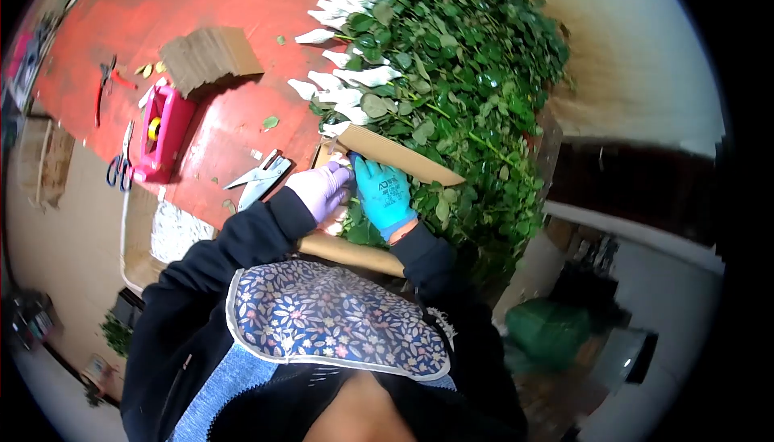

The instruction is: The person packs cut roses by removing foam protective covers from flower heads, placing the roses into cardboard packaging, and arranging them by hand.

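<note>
My left hand (321,189), in a pale purple glove, reaches into a cardboard wrap (411,158) with its fingers bent together. My right hand (384,194), in a teal work glove, is close beside it, fingers curled downward over green leaves. What either hand grips is hidden between the fingertips. Pale pinkish flower heads (332,223) show below the left hand, inside the wrap. The wrap's near flap (351,255) runs in front of my apron. Beyond it lies a large pile of leafy rose stems (476,79), their heads in white sleeves (367,77).
On the red table (266,6) are a stapler (264,179), a pink tape dispenser (164,135), dark-handled scissors (121,164), red-handled pliers (105,87) and folded corrugated cardboard (210,59). A bin with white netting-like material (177,231) stands at the table's near left edge.
</note>
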A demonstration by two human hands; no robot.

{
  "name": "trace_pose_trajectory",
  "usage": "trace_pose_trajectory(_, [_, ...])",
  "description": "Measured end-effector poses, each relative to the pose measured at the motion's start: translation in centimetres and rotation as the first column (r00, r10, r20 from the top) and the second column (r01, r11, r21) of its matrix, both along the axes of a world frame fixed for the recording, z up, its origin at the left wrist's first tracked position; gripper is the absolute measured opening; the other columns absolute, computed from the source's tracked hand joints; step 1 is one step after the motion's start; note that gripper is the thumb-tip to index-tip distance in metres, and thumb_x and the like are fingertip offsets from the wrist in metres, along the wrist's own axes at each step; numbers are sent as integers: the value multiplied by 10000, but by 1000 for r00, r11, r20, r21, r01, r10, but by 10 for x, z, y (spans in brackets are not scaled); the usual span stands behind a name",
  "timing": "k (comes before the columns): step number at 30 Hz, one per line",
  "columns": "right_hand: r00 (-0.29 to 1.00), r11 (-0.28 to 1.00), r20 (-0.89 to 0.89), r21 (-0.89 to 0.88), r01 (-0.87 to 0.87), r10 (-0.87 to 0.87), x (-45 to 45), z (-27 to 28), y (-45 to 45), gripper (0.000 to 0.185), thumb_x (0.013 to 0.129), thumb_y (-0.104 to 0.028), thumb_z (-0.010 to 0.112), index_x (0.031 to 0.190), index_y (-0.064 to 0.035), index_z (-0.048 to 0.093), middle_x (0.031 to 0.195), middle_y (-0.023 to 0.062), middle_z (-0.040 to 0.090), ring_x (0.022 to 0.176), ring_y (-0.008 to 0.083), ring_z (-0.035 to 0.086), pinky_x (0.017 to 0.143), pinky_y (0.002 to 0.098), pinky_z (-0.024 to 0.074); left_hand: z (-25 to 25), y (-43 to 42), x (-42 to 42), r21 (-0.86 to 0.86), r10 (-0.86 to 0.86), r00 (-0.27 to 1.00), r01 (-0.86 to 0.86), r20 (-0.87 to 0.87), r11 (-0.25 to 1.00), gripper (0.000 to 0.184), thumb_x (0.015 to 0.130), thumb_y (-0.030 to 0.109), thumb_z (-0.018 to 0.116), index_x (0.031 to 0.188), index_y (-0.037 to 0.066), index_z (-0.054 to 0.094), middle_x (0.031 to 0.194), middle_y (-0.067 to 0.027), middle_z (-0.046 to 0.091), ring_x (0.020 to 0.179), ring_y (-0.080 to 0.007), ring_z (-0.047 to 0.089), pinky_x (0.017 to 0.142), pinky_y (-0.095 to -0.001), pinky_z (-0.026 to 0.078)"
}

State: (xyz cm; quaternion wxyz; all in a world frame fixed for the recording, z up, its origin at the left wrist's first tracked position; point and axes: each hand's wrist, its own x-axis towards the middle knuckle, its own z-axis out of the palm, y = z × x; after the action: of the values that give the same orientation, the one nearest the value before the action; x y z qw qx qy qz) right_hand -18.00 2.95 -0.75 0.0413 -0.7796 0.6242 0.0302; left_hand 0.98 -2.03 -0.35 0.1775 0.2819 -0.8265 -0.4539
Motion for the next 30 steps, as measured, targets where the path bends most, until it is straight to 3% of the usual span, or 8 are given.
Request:
trace_pose_trajectory(1, [1000,999,-2,-37,-20,20,0,2,1,421,864,-142,525,1278,-74,557,1068,115,632,982,285,626,869,427,481,0,-1,-8,632,168,984,-94,-58,769,320,823,45,622,1142,67,608,1101,-125,620,836,-302,656,694,-382,534])
trace_pose_trajectory(3, [999,986,6,-163,-46,47,-2,-5,6,410,872,-147,498,1272,-79,559,1032,101,633,945,268,630,837,433,479,10,-4,-9,-25,-8,989,12,147,1000,303,820,52,622,1123,74,619,1113,-164,623,911,-325,652,717,-372,542])
trace_pose_trajectory(7, [998,977,-4,-202,-70,70,-6,-12,9,402,872,-156,495,1260,-72,563,918,66,615,794,231,618,759,417,465,-2,-1,-10,-349,70,990,-22,124,937,287,832,72,562,1116,96,593,1292,-110,576,904,-320,657,690,-401,554])
trace_pose_trajectory(15, [995,960,88,-277,-31,57,-9,-15,12,444,941,-207,450,1343,-22,484,1000,154,628,890,287,617,838,418,465,14,-2,-19,-334,-31,907,186,419,924,361,849,97,573,1210,120,571,1189,-138,596,786,-335,664,642,-417,552])
trace_pose_trajectory(16, [985,988,174,-155,22,5,-7,-5,13,447,889,-144,479,1328,-68,515,1126,167,614,1015,301,606,910,434,459,15,-2,-20,-328,-47,915,191,401,925,361,854,94,565,1214,108,565,1163,-147,596,787,-343,660,644,-429,550])
trace_pose_trajectory(22, [998,998,56,-55,4,-1,-2,50,26,406,869,-169,502,1270,-140,558,1028,65,605,935,261,605,720,417,486,19,-2,-20,-320,-58,867,244,495,915,393,851,85,560,1243,109,540,1142,-146,600,783,-353,655,646,-442,542])
trace_pose_trajectory(24, [999,985,13,-168,-28,31,0,57,32,378,854,-167,511,1226,-155,582,973,34,588,825,223,607,612,395,462,23,-4,-19,-269,-98,893,235,440,934,389,849,82,569,1236,110,553,1181,-153,603,775,-358,659,646,-430,545])
trace_pose_trajectory(30, [998,997,50,-74,30,-27,-5,41,37,311,860,-174,513,1147,-109,614,935,80,590,636,202,612,532,376,488,26,-6,-13,-273,-94,937,192,335,943,374,834,28,564,1198,104,594,1329,-182,566,870,-358,680,707,-412,562])
